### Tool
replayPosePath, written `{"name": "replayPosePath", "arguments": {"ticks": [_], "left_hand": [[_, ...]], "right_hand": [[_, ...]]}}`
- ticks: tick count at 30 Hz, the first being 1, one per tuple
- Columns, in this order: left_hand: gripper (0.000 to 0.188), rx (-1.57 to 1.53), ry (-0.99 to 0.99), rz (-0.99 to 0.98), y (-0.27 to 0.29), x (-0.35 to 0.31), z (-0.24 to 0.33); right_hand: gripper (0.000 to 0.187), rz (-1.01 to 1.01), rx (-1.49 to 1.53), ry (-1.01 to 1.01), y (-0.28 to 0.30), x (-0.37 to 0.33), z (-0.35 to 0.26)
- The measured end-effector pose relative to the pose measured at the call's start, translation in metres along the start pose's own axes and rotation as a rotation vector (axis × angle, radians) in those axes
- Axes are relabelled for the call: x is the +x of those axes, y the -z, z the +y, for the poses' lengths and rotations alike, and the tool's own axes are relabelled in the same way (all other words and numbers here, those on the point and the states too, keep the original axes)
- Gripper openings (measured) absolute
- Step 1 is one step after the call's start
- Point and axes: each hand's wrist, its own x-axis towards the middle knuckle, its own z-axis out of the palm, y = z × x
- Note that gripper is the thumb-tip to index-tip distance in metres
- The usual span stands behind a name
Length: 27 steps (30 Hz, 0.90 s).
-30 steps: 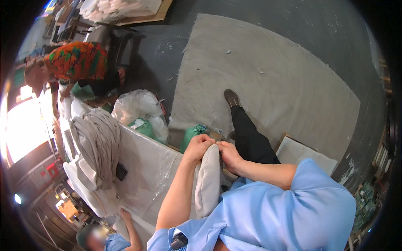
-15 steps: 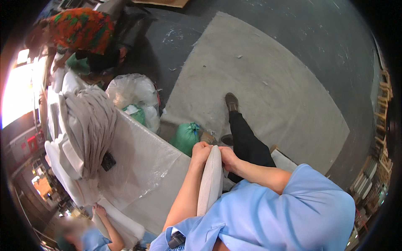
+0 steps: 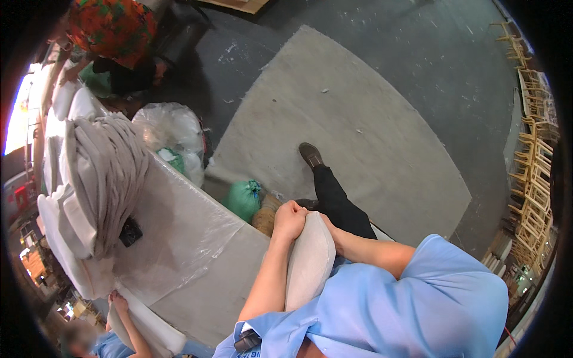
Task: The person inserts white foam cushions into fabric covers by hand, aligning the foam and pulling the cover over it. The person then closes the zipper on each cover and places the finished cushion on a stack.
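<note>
A light grey fabric-covered cushion [image 3: 310, 259] stands upright against my front, its broad face partly turned up to view. My left hand [image 3: 289, 221] is closed at the cushion's far left corner, the fingers curled in at its edge. On the other side my right hand [image 3: 335, 232] grips near the far end, its fingers mostly hidden behind the cushion. To the left lies a table [image 3: 209, 301] covered in part by clear plastic sheeting [image 3: 185, 227].
Stacked grey cushion covers [image 3: 110, 173] and a black object [image 3: 130, 231] lie on the table. Beyond its edge are a green sack [image 3: 243, 201] and clear plastic bags [image 3: 170, 128]. One co-worker [image 3: 113, 346] holds a pale cushion; another person [image 3: 113, 30] bends at upper left.
The cushion has tilted, and more of its broad face shows now. My hands still grip its far end. The whole view has shifted slightly, showing more wooden frames at the right.
</note>
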Motion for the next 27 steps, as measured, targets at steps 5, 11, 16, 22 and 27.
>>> {"name": "replayPosePath", "arguments": {"ticks": [5, 11, 16, 22, 27], "left_hand": [[0.021, 0.057, 0.053, -0.022, 0.008, -0.005, -0.007], [0.021, 0.089, -0.075, 0.013, 0.012, -0.008, -0.022], [0.015, 0.198, -0.099, -0.051, 0.035, -0.018, -0.027], [0.018, -0.32, -0.053, 0.004, 0.063, -0.035, -0.001], [0.021, -0.625, -0.146, 0.128, 0.082, -0.049, 0.023]], "right_hand": [[0.021, 0.008, -0.164, -0.007, 0.002, 0.009, -0.003], [0.017, -0.073, -0.107, -0.063, 0.022, 0.045, 0.013], [0.016, -0.068, -0.2, 0.017, 0.001, 0.044, 0.041], [0.029, 0.145, -0.406, -0.018, -0.004, 0.038, 0.036], [0.04, 0.201, -0.391, 0.564, -0.007, -0.001, -0.007]]}}
